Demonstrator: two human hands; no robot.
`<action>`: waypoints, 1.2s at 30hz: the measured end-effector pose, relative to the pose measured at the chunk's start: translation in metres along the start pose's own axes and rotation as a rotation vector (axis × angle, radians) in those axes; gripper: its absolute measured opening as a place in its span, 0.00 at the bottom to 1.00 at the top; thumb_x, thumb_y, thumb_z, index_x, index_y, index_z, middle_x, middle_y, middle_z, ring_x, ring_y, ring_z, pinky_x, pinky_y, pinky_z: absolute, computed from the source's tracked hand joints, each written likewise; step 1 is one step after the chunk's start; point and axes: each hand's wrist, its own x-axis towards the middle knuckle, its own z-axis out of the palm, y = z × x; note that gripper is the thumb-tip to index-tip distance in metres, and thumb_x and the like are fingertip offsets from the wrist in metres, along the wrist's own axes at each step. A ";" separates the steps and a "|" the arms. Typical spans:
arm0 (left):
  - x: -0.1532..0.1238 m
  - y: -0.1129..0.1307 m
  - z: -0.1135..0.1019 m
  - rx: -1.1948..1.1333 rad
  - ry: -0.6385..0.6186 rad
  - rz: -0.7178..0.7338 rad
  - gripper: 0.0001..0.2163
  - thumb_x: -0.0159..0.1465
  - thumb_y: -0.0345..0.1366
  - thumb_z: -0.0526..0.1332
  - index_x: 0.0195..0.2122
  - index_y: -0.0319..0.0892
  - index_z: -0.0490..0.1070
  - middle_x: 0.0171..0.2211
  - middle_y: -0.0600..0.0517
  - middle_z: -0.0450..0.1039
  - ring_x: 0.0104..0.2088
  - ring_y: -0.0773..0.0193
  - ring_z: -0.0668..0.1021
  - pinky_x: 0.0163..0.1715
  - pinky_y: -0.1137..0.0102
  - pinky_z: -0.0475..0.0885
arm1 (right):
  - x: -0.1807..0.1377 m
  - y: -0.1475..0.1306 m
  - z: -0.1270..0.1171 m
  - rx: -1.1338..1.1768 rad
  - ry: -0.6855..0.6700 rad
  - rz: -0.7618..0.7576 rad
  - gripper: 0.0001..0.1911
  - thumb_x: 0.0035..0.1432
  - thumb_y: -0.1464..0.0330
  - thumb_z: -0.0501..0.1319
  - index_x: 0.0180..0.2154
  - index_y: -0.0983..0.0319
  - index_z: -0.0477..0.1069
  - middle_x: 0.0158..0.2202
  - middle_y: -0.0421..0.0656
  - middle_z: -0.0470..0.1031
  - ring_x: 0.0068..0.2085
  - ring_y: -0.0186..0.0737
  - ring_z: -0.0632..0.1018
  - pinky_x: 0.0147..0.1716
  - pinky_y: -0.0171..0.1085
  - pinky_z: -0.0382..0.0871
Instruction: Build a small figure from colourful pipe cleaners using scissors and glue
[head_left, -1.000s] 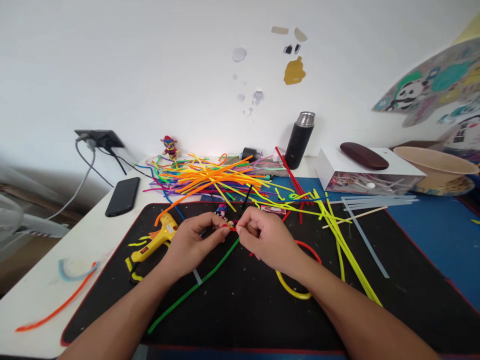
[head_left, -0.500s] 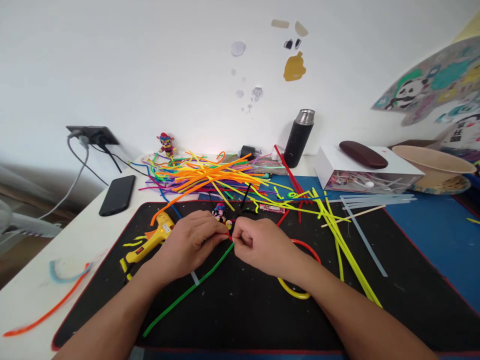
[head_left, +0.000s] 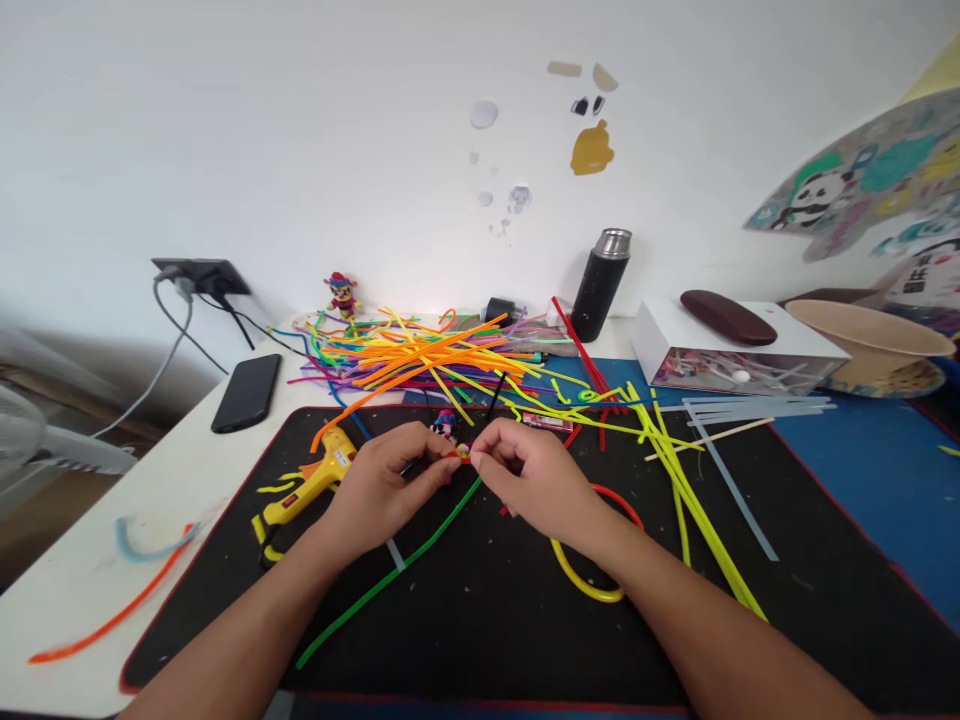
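My left hand (head_left: 391,484) and my right hand (head_left: 534,482) meet over the black mat, fingertips pinched at either end of a small red pipe cleaner (head_left: 463,460). Most of that piece is hidden by the fingers. Just behind them sits a little figure (head_left: 445,424) with pink, black and white parts. A green pipe cleaner (head_left: 360,600) runs diagonally below the hands, with a short pale strip touching it. Left of my left hand lies a yellow glue gun (head_left: 311,485). A yellow and red ring (head_left: 581,590) lies partly under my right forearm.
A heap of colourful pipe cleaners (head_left: 427,355) spreads along the back. Behind it stand a black flask (head_left: 600,290) and a small figure (head_left: 342,295). Yellow-green pipe cleaners (head_left: 697,520) and pale glue sticks (head_left: 739,500) lie right. A phone (head_left: 247,393) lies left; a white box (head_left: 739,345) stands back right.
Both hands have lifted slightly and the right hand has turned, its fingers more open in shape. They still pinch the red piece. The whole view has shifted a little.
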 end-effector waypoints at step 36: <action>-0.003 0.000 0.008 -0.246 0.076 -0.263 0.11 0.68 0.41 0.66 0.31 0.42 0.75 0.27 0.53 0.78 0.29 0.64 0.77 0.34 0.71 0.71 | 0.001 0.006 0.003 0.186 -0.008 0.045 0.06 0.69 0.64 0.61 0.39 0.59 0.71 0.21 0.31 0.67 0.18 0.29 0.69 0.18 0.30 0.61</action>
